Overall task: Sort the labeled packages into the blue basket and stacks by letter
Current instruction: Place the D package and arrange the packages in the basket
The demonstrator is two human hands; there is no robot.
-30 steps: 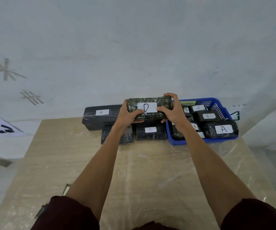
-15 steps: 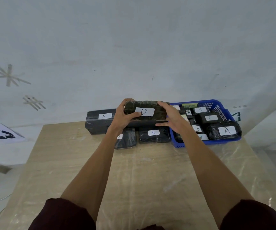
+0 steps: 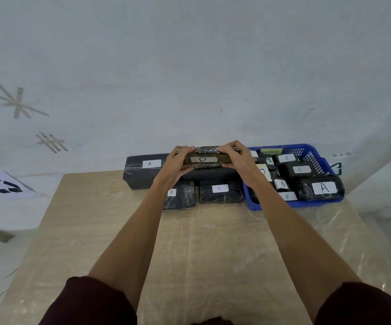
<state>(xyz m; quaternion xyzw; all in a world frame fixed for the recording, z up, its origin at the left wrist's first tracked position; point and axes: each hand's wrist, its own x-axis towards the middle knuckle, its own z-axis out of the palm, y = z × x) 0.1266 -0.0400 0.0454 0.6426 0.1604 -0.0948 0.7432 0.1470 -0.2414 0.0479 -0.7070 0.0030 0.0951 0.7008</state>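
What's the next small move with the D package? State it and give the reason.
Probably lower the D package the last bit onto the long black A package and let go. The left hand and right hand grip its ends, holding it level right over that package, left of the blue basket. Whether it already rests there is unclear.

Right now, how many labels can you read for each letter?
A labels: 5
B labels: 4
D labels: 2, one on the held package, one half hidden in the blue basket
Total: 11
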